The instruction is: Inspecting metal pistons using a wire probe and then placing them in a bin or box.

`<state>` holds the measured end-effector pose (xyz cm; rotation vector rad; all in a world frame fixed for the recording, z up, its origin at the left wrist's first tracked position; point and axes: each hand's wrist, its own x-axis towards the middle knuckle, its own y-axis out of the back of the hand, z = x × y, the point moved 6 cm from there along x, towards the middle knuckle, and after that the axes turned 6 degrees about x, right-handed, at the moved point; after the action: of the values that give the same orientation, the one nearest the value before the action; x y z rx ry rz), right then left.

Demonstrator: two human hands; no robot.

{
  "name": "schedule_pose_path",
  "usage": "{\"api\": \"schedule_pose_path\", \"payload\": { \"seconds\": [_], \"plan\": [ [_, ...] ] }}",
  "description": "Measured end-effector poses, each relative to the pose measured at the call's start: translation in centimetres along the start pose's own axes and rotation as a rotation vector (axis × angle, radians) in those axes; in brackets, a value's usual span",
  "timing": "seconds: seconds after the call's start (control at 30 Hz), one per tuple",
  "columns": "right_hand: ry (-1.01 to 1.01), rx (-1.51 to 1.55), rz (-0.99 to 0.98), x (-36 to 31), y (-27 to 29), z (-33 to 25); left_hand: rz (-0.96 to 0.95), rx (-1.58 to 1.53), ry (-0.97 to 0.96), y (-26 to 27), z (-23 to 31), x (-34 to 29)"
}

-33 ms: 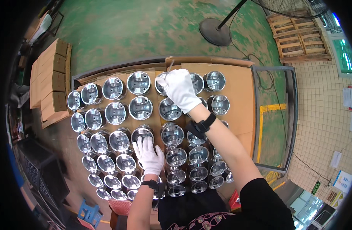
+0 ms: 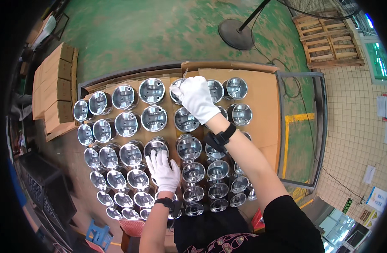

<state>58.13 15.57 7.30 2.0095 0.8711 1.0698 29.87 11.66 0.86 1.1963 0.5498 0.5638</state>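
Rows of shiny metal pistons (image 2: 154, 118) stand on a cardboard-covered table (image 2: 263, 99). In the far row, my white-gloved right hand (image 2: 196, 96) is closed on a thin, pale rod (image 2: 185, 73), which sticks up past the fingers. That hand hovers over a far-row piston (image 2: 175, 96) and partly covers it; the rod's lower end is hidden. Nearer to me, my left hand (image 2: 164, 172), also gloved, lies with fingers stretched out over the near rim of a piston (image 2: 156, 146) in a middle row. Its fingers touch that piston without wrapping round it.
A grey metal frame (image 2: 319, 130) edges the table on the right. Beyond the table stands a black fan base (image 2: 236, 34) with a trailing cable. Cardboard boxes (image 2: 58, 84) are stacked at left, a wooden pallet (image 2: 330, 44) lies far right, and a blue stool (image 2: 99, 234) stands lower left.
The thin rod in my right hand has tipped a little, its upper end now slightly further left. Both hands stay at the same pistons.
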Motion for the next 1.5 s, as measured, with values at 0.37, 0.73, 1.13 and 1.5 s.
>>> {"api": "schedule_pose_path", "payload": {
  "seconds": [0.37,0.73,1.13,1.5],
  "plan": [
    [-0.102,0.141,0.133,-1.5,8.0,-1.2,0.095,0.013,-0.064,0.4,0.2,-0.3],
    [-0.795,0.442,0.184,-25.7,25.3,-9.2,0.240,0.028,-0.131,0.9,-0.2,-1.3],
    [-0.501,0.277,0.020,-38.8,26.6,-12.6,0.111,-0.007,-0.091,1.5,2.9,-22.1],
    [-0.427,0.590,-0.018,-37.9,37.6,-23.8,0.268,-0.007,0.052,-2.0,9.2,-35.6]
  ]
}}
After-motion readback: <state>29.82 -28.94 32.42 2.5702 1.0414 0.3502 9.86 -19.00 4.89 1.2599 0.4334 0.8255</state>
